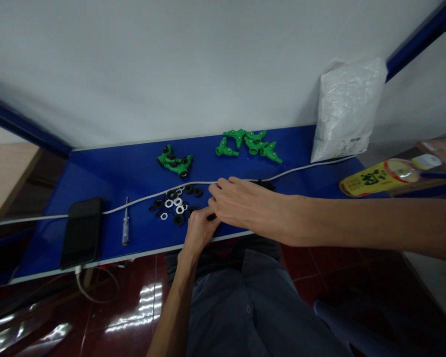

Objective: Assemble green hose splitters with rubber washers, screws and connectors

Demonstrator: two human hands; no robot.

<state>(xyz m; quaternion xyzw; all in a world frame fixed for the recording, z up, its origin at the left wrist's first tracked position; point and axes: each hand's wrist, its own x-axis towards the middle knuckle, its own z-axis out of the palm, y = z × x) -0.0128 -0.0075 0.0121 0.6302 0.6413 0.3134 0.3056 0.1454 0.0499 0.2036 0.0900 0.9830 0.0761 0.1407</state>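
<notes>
My left hand (201, 227) is closed at the front edge of the blue table, thumb and fingers pinched together. Over it comes my right hand (234, 202), its fingers curled and meeting the left fingertips. A small dark bit shows between the two hands, but what they grip is mostly hidden. Just left of them lies a loose pile of black rings (179, 219) and white rings (169, 203). Some small black parts (265, 185) lie behind my right wrist. Green Y-shaped hose connectors with black fittings (175, 161) rest farther back, and plain green connectors (254, 144) sit to their right.
A white cable (144, 199) crosses the blue table (107, 168). On the left are a black phone (82, 232), plugged in, and a clear-handled screwdriver (125, 228). At right stand a white plastic package (345, 109) and a yellow-labelled bottle (375, 177). A wall rises behind.
</notes>
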